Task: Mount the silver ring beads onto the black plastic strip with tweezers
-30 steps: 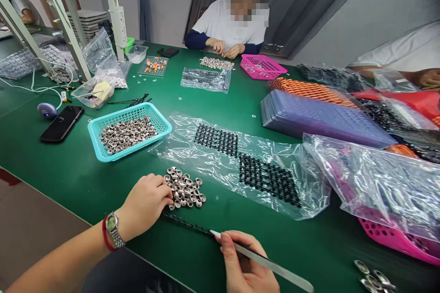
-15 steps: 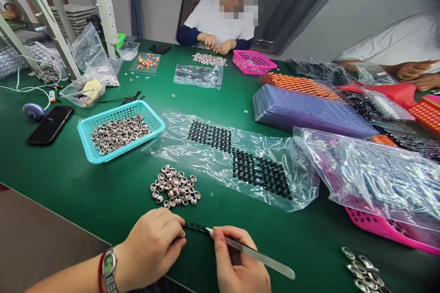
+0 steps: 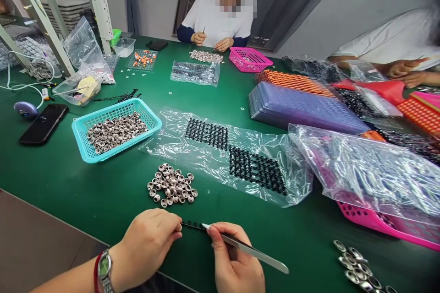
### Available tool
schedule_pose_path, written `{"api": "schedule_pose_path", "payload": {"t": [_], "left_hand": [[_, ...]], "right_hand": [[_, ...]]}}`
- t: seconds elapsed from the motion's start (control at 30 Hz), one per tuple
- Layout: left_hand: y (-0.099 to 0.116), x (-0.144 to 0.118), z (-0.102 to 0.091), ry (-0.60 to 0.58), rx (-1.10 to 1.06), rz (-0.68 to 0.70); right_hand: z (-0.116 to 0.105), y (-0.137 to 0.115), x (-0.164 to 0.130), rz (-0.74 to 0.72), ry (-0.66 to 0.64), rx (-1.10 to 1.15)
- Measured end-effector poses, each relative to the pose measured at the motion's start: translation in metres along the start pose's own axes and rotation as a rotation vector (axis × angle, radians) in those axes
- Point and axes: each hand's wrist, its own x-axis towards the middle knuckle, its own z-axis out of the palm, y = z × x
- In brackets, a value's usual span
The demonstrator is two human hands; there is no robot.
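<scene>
My left hand (image 3: 144, 245), with a watch on its wrist, pinches the left end of a thin black strip (image 3: 192, 225) with small bumps along it. In my right hand (image 3: 237, 258) is a pair of metal tweezers (image 3: 256, 253), held like a pen, its pale tip at the strip's right part. My right fingers hide part of the strip there. Just beyond my hands lies a loose pile of small silvery cups with holes (image 3: 172, 186). Rows of similar black strips (image 3: 256, 170) rest on a clear plastic bag (image 3: 165, 151).
A turquoise basket (image 3: 78, 139) of silvery cups stands at left, beside a phone (image 3: 44, 123). To the right are stacked clear trays (image 3: 302, 105), a bag-covered pink basket (image 3: 364, 219) and larger metal pieces (image 3: 359, 268). A co-worker (image 3: 216, 18) sits opposite; another person (image 3: 385, 41) is at right.
The view has shifted slightly. My hands keep their hold on the strip and tweezers. Across the table, the co-worker's hands have moved apart, one now holding up a thin dark tool.
</scene>
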Motion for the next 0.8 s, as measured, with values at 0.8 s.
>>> {"api": "schedule_pose_path", "payload": {"t": [0.8], "left_hand": [[0.008, 0.000, 0.001, 0.011, -0.308, -0.254]], "right_hand": [[-0.003, -0.001, -0.008, -0.100, 0.097, 0.340]]}}
